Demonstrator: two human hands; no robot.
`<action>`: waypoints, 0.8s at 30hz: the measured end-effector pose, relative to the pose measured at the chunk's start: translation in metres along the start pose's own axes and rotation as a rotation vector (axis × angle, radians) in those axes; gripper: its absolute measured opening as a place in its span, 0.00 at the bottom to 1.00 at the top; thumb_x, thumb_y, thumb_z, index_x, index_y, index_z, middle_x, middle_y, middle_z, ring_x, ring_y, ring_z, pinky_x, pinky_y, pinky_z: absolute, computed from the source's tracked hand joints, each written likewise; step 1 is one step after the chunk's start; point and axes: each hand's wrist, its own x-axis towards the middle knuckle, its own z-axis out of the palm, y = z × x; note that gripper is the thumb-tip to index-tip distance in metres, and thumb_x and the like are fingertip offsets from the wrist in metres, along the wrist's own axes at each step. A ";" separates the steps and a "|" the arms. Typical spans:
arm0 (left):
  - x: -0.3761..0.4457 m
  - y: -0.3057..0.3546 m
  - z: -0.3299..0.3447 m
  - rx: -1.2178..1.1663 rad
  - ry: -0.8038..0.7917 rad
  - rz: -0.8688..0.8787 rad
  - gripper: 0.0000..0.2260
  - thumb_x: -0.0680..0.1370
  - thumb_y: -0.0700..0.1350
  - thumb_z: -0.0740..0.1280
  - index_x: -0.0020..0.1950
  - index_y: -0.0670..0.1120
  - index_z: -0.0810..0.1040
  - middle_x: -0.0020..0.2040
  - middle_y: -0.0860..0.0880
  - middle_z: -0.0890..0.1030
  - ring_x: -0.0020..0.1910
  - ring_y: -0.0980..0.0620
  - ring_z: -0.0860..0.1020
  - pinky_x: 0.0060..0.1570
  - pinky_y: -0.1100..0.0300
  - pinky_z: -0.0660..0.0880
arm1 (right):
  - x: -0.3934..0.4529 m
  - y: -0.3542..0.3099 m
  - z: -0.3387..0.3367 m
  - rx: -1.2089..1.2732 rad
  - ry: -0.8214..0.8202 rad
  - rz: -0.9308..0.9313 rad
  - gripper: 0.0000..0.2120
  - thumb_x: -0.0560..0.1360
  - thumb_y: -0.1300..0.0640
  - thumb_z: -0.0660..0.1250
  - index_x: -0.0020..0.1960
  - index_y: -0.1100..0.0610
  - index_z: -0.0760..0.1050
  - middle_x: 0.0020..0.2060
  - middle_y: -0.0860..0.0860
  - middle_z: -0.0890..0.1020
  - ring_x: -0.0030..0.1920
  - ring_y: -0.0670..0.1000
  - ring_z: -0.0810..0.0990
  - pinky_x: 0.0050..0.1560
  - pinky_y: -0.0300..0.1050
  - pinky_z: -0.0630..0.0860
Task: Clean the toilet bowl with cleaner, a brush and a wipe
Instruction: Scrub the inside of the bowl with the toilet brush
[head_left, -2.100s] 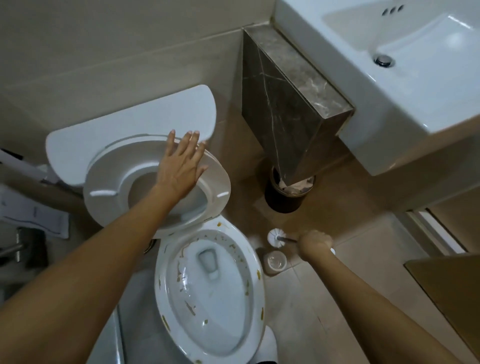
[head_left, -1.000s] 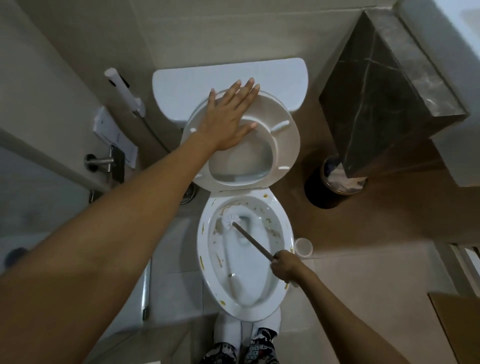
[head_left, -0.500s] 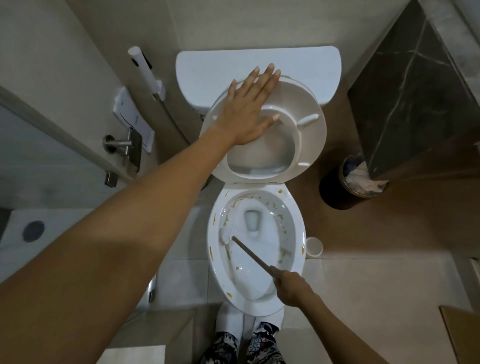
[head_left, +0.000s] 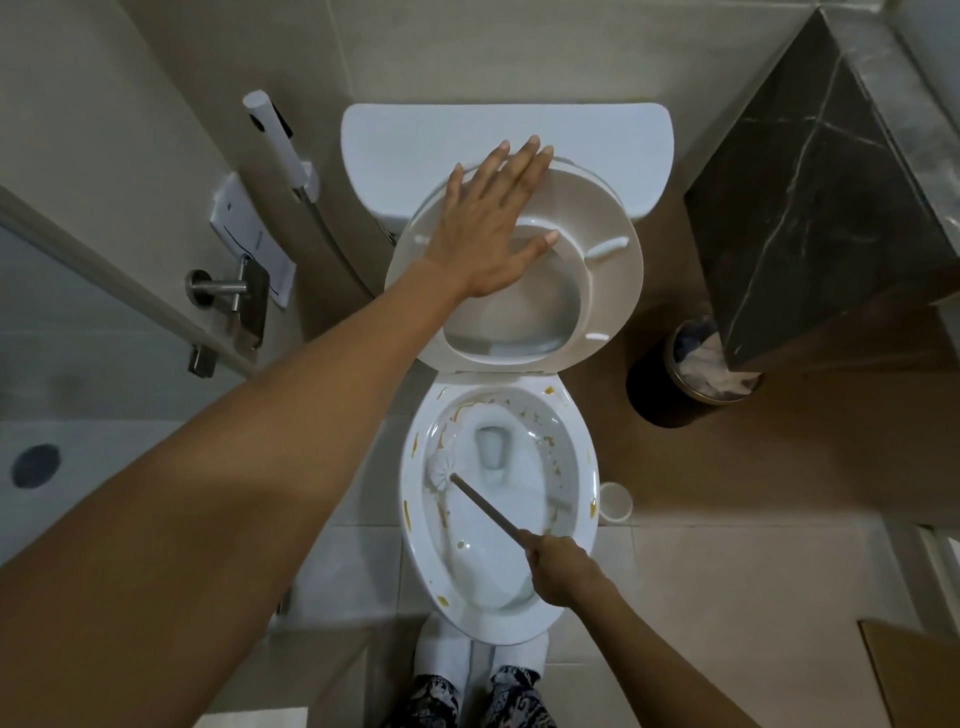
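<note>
Two bare hands are at work over a white toilet bowl (head_left: 576, 525) seen from above. Its left hand (head_left: 491, 228) lies flat with the fingers (head_left: 524, 166) spread open, palm pressed against the raised seat (head_left: 608, 270), which leans back toward the tank (head_left: 410, 150); the fingertips reach over the seat's upper edge. The right hand (head_left: 558, 569) has its fingers closed around the near end of a brown-handled brush (head_left: 485, 506), gripping it just above the bowl's right front rim. The handle slants up and to the left across the bowl, and the white bristle head (head_left: 441, 470) sits against the inner left wall, beside the water in the drain opening. Yellow-brown smears and flecks dot the rim and inner walls, thickest around the back and along the left side. A small white brush holder (head_left: 615, 501) stands on the floor just beside the bowl's right side. Farther right, a dark round waste bin (head_left: 670, 384) holding crumpled paper sits partly under a dark marble-patterned block (head_left: 810, 208). A white spray wand (head_left: 272, 140) hangs on the wall left of the tank. Patterned trouser legs (head_left: 467, 701) show at the bottom edge.
</note>
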 end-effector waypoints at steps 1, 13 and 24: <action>0.000 0.000 0.001 0.001 0.008 -0.004 0.34 0.78 0.65 0.49 0.78 0.50 0.45 0.79 0.51 0.47 0.77 0.48 0.46 0.73 0.40 0.46 | 0.001 -0.001 0.002 -0.005 0.001 -0.009 0.20 0.81 0.58 0.53 0.73 0.51 0.63 0.52 0.54 0.78 0.51 0.54 0.79 0.54 0.48 0.78; 0.001 0.000 0.005 0.040 0.028 -0.022 0.35 0.78 0.65 0.50 0.78 0.50 0.44 0.79 0.51 0.45 0.77 0.47 0.46 0.73 0.40 0.45 | -0.020 0.035 0.042 -0.103 -0.031 -0.072 0.24 0.81 0.61 0.54 0.75 0.50 0.59 0.56 0.56 0.79 0.53 0.56 0.80 0.52 0.49 0.79; 0.000 0.000 0.005 0.052 0.037 -0.016 0.36 0.77 0.67 0.50 0.79 0.50 0.45 0.79 0.50 0.46 0.77 0.47 0.45 0.73 0.39 0.45 | 0.000 0.031 0.009 -0.142 -0.050 -0.062 0.19 0.82 0.58 0.52 0.73 0.56 0.64 0.59 0.57 0.77 0.57 0.57 0.78 0.56 0.50 0.77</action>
